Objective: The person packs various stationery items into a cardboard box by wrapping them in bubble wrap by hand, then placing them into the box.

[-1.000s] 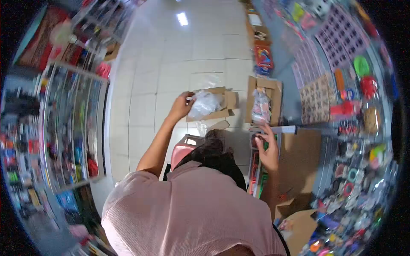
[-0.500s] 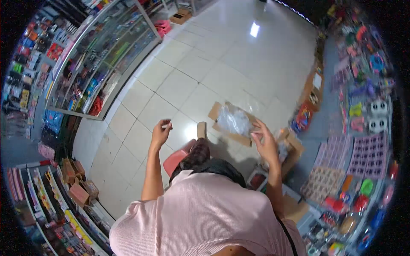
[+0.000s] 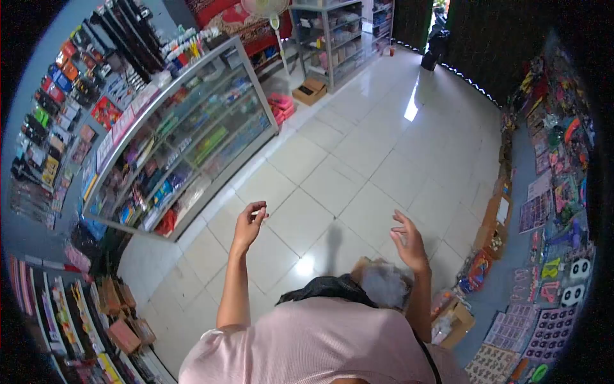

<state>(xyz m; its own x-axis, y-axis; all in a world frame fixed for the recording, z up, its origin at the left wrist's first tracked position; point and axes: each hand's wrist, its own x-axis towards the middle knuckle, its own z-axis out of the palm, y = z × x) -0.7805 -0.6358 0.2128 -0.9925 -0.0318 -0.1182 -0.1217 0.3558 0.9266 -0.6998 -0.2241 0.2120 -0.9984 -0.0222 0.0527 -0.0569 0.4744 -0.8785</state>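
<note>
My left hand (image 3: 250, 225) is raised over the tiled floor with its fingers loosely bent and the thumb a little apart, holding nothing. My right hand (image 3: 410, 246) hangs in the air on the other side, empty, with fingers and thumb spread. Below the right hand, an open cardboard box (image 3: 359, 264) with clear plastic wrapping (image 3: 385, 285) in it lies on the floor. My right forearm and body hide part of this box. Neither hand touches anything that I can see.
A glass display case (image 3: 192, 137) stands on the left, with small cartons (image 3: 125, 336) nearer me. Goods hang along the right wall, above open boxes (image 3: 495, 217) on the floor. At the back are a fan (image 3: 275, 22), glass shelves (image 3: 332, 41) and a brown carton (image 3: 309, 91).
My view has tilted up, bringing the fan and back shelves into sight. The pink seat and my foot have dropped out of view. Both hands stay raised and empty.
</note>
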